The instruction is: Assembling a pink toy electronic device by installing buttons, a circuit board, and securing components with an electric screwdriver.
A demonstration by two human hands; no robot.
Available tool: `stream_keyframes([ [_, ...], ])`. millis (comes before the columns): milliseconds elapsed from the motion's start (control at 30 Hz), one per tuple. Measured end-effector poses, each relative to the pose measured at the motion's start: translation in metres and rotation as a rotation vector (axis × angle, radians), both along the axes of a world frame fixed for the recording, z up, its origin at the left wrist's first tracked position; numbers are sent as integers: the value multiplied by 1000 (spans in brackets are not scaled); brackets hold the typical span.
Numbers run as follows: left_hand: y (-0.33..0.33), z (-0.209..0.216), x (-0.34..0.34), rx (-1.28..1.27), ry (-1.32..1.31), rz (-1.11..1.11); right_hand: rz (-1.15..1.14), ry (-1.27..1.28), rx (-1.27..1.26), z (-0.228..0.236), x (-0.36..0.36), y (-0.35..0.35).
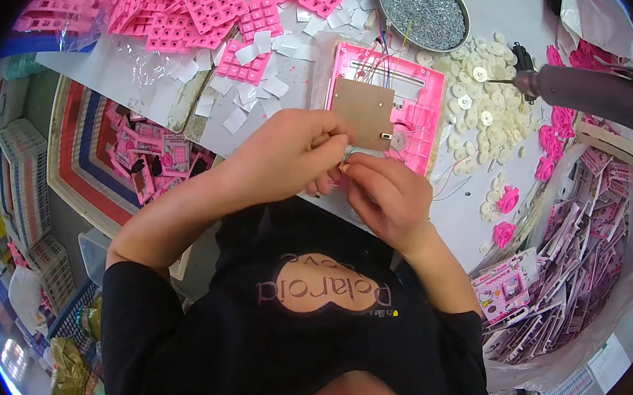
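Observation:
A pink plastic housing (430, 101) lies on the white table in front of me, with a flat brown board (363, 111) over its middle. Thin coloured wires (376, 64) rise from its far end. At the board's near edge my left hand (296, 153) is closed, its fingertips pinched together. My right hand (389, 194) meets it there, thumb and fingers also pinching. Pale thin strands show beside the fingertips, but whatever sits between them is too small and covered to name. Both hands overlap the housing's near left corner.
A round tin of screws (424, 12) stands beyond the housing. White plastic discs (484, 103) are heaped at right, under a dark powered screwdriver (575, 85). Pink keypads (216, 11) and white paper pieces (248, 93) cover the far left. Bins of pink parts (161, 148) and printed panels (563, 264) flank me.

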State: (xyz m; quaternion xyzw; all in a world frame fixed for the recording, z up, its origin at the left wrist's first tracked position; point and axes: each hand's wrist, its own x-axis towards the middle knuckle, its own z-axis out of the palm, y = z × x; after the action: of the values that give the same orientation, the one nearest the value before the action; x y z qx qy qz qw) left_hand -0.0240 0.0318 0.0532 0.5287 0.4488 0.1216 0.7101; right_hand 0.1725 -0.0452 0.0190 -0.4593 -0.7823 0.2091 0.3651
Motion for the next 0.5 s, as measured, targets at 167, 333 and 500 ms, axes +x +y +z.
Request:
stream_keyframes([
  [167,-2,-11,-3,326,81,-114,3,-102,98,-1,4,2],
  [333,-13,-23,-2,880,86,-62,-29,-223,137,0,4,6],
  [500,-21,-41,0,1068,64,-26,-19,-323,63,2,4,8],
])
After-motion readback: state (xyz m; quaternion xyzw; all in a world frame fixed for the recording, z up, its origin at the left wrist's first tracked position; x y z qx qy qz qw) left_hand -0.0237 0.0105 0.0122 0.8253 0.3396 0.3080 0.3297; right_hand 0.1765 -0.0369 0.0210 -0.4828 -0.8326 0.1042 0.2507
